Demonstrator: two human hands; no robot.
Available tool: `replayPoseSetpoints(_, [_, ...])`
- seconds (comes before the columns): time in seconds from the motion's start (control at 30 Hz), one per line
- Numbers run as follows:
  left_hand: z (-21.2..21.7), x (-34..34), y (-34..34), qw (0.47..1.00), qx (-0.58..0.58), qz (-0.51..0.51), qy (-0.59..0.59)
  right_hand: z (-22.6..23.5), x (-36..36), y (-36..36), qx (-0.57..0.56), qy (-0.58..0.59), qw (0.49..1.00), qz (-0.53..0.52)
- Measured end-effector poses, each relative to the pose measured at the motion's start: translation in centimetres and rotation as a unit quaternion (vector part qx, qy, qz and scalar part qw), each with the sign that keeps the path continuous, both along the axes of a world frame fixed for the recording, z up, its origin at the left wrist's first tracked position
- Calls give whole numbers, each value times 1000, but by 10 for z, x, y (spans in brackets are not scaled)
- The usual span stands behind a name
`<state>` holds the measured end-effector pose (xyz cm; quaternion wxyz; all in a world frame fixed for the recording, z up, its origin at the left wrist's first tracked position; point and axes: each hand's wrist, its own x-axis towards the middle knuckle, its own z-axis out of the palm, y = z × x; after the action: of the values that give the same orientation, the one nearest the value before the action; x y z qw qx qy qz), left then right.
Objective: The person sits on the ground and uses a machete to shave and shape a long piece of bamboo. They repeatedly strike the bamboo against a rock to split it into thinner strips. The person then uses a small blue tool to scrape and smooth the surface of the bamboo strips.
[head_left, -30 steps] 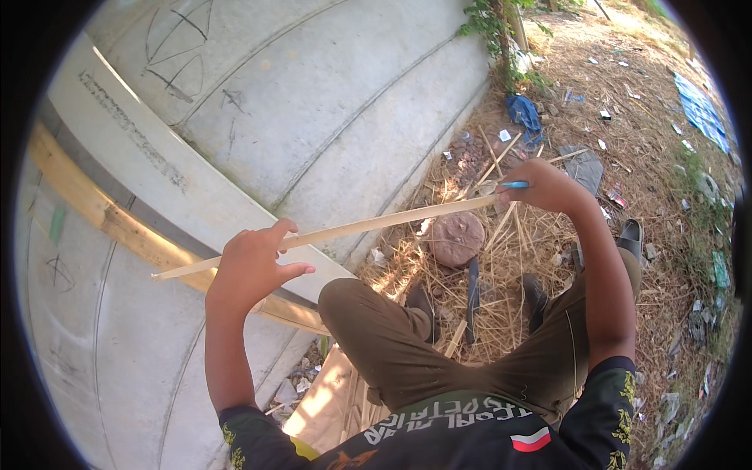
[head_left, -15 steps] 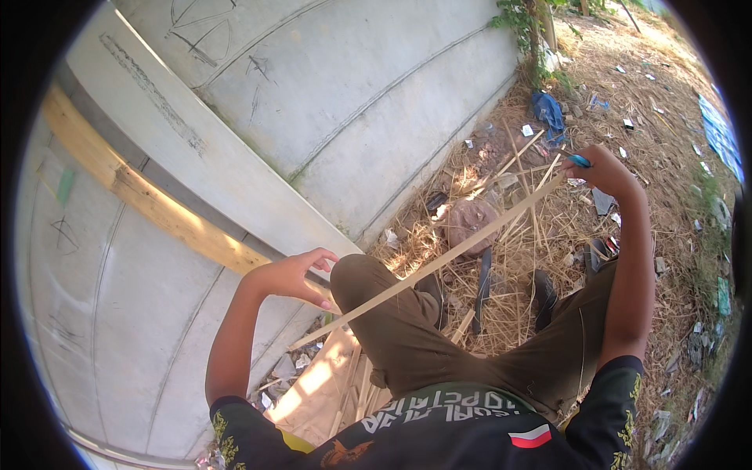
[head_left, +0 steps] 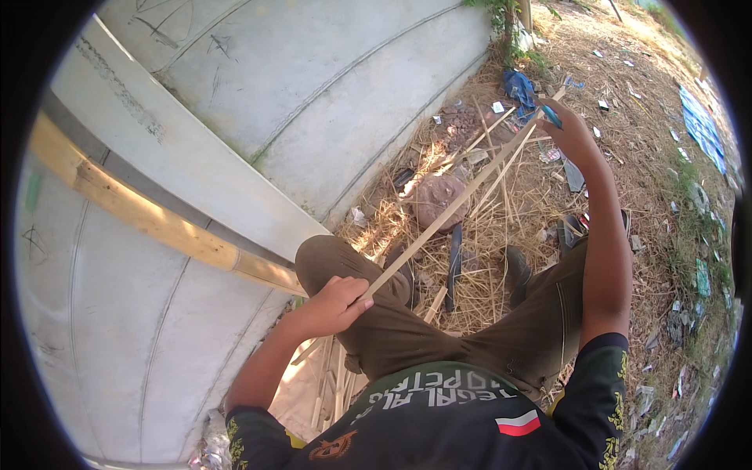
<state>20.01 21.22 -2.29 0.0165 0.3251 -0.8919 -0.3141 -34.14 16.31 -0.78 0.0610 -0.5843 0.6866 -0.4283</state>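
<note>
A long flat bamboo strip point(head_left: 450, 211) slants across my lap, from the lower left up to the far right. My left hand point(head_left: 341, 304) is wrapped round it near my knee, thumb along the top. At the strip's upper part, my right hand point(head_left: 565, 129) is closed on a small blue-handled knife point(head_left: 551, 116); its thin dark end is hard to make out against the ground. The fingers of that hand lie against the strip, and the strip's far tip sticks out a little past them.
A round brown stone block point(head_left: 439, 201) lies in front of me amid straw and loose strips, with a dark flat bar point(head_left: 454, 266) beside it. Left stand a concrete wall point(head_left: 329, 86) and a long bamboo pole point(head_left: 168, 223). A blue plastic bag point(head_left: 519, 88) lies beyond.
My left hand, open beside the strip before, has closed round it. The strip's far end now reaches past my right hand, which sits farther up and left in view.
</note>
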Motion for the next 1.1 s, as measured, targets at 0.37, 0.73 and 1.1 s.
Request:
replayPoseSetpoints(0.37, [-98,-97,-11,862,385,269,190,-68,171,28,143,188,969,73])
replayPoseSetpoints(0.73, [-114,-109,-4,951,62,264,146,-121,237,48,229,317,917,83])
replayPoseSetpoints(1.1, [-64,-94,34,961,81,239,111,-92,186,-25,289,341,894,-25])
